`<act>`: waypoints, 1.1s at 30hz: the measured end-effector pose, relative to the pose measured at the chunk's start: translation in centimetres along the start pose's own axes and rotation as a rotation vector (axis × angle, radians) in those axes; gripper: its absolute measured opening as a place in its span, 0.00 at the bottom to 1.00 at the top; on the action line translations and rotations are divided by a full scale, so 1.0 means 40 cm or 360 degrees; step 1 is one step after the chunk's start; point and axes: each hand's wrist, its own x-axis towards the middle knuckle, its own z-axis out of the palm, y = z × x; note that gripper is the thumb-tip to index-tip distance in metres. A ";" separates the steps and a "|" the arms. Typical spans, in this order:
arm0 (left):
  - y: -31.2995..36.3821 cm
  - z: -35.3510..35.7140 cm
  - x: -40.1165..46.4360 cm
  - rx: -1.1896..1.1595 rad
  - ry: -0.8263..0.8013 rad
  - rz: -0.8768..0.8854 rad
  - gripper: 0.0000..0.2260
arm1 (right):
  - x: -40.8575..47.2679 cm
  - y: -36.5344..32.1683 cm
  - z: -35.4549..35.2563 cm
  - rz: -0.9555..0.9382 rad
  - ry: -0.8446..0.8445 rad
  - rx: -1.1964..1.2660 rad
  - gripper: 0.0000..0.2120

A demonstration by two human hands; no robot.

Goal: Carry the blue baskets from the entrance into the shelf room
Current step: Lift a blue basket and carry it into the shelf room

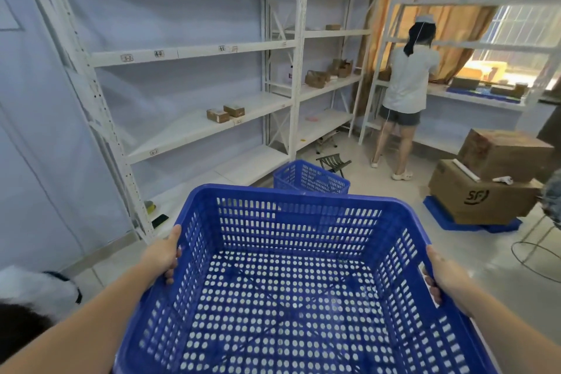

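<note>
While both hands, left hand (162, 255) and right hand (441, 275), are clamping the empty basket (288, 282), carrying is underway; next, setting it beside the second basket (311, 177) at twelve o'clock.

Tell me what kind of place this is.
Probably a small parcel stockroom: white metal shelving with labelled tiers and a few small boxes, stacked shipping cartons on the floor, and blue baskets for carrying goods.
</note>
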 end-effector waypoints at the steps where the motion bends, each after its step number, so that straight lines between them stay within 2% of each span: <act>1: 0.027 0.001 0.050 0.0013 -0.0001 0.0003 0.28 | 0.035 -0.022 0.018 0.0015 0.0007 -0.0001 0.34; 12: 0.332 0.131 0.680 0.0176 0.0000 0.0072 0.30 | 0.546 -0.281 0.233 0.0072 0.0001 0.0039 0.35; 18: 0.535 0.172 1.022 0.0263 0.0044 0.0092 0.31 | 0.833 -0.481 0.360 0.0184 0.0016 0.0024 0.39; 24: 0.682 0.198 1.354 0.0294 0.0065 0.0063 0.32 | 1.065 -0.701 0.470 0.0162 0.0070 0.0013 0.37; 29: 0.830 0.251 1.632 0.0351 -0.0005 0.0087 0.32 | 1.287 -0.832 0.580 0.0225 0.0157 0.0028 0.35; 33: 0.969 0.309 1.862 0.0461 -0.0097 0.0154 0.31 | 1.467 -0.891 0.653 0.0370 0.0265 0.0052 0.39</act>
